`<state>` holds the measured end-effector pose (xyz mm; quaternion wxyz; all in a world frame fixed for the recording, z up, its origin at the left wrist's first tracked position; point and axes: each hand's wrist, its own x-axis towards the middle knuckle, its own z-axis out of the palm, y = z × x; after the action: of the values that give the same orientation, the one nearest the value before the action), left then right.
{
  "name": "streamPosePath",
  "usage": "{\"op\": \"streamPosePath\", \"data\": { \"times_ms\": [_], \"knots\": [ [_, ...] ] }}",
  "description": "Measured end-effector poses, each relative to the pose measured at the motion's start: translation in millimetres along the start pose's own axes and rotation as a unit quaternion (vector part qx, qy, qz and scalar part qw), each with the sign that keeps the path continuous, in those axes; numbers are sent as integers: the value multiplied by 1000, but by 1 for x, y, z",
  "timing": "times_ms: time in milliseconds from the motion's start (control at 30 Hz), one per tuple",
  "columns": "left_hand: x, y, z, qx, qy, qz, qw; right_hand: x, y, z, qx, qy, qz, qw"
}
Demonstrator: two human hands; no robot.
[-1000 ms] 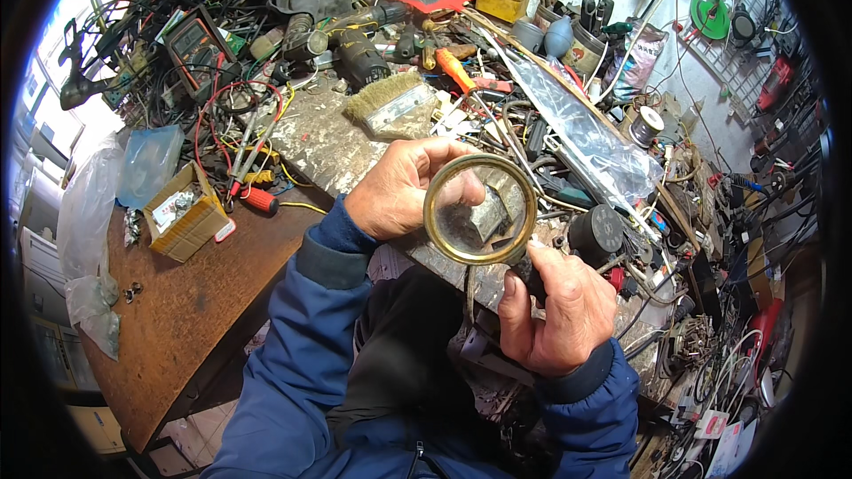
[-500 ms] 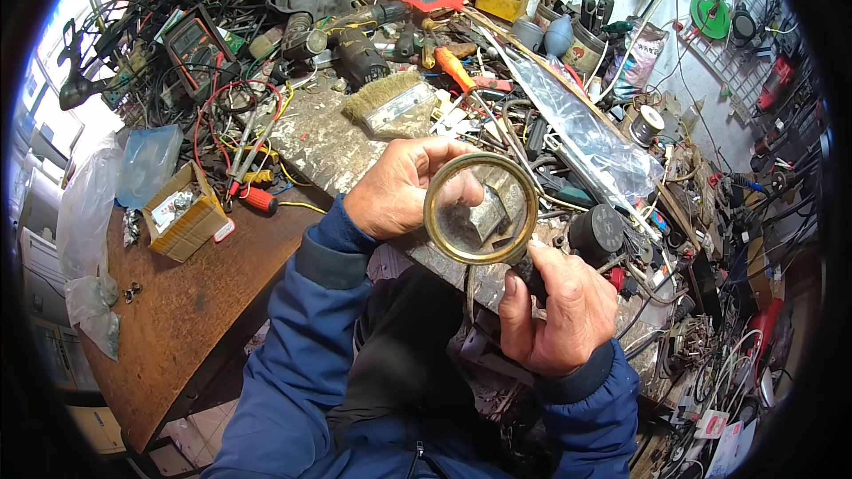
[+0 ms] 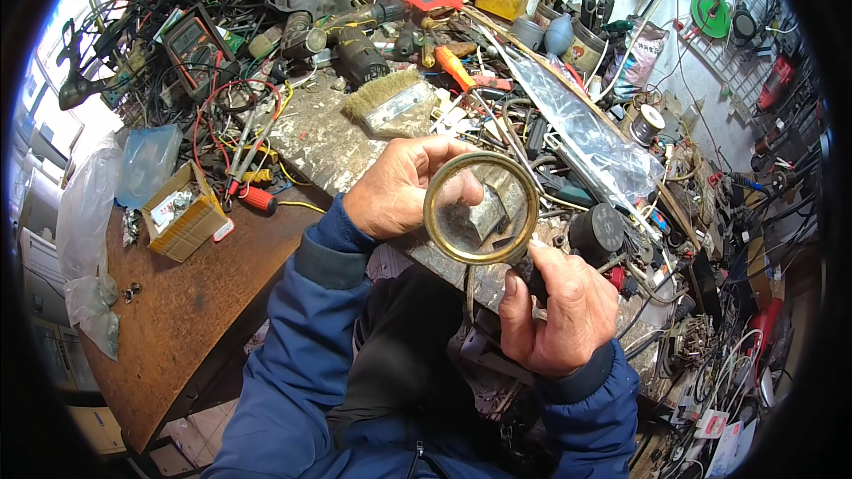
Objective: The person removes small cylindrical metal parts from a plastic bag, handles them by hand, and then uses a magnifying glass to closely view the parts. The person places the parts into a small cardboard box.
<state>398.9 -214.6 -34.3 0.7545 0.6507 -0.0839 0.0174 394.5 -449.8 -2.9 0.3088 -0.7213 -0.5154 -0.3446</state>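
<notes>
My right hand point(image 3: 564, 310) is closed round the dark handle of a magnifying glass point(image 3: 506, 257) with a round, brass-coloured rim. The lens is held up over the bench edge, in front of my left hand point(image 3: 399, 186). My left hand's fingers are curled behind the lens, and their tips show through the glass. Beside those fingertips a greyish, blocky shape point(image 3: 488, 213) appears in the lens. What my left fingers pinch, if anything, is too unclear to name.
Behind my hands, a wide bristle brush point(image 3: 388, 106) lies on the cluttered bench point(image 3: 311, 142). A multimeter point(image 3: 191, 46), power tools and cables crowd the back. At left, a small cardboard box point(image 3: 188, 222) stands on a brown table point(image 3: 177, 310). A black round part point(image 3: 596, 231) sits right of the lens.
</notes>
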Motion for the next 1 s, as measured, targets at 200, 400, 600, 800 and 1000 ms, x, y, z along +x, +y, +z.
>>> {"op": "streamPosePath", "data": {
  "times_ms": [200,400,600,800,1000],
  "knots": [
    [0,-2,0,-7,-4,8,1000,1,0,-1,-6,-2,-4,1000],
    [0,-4,-1,-9,-6,12,1000,0,-1,-1,-8,-5,-1,1000],
    [1,-1,-3,19,-27,6,999,-1,-2,-2,-8,-10,10,1000],
    [1,-2,-3,25,-25,15,999,-1,-2,-2,-5,-10,9,1000],
    [0,-3,-4,27,-26,18,999,0,0,-1,1,-2,1,1000]
  ]
}}
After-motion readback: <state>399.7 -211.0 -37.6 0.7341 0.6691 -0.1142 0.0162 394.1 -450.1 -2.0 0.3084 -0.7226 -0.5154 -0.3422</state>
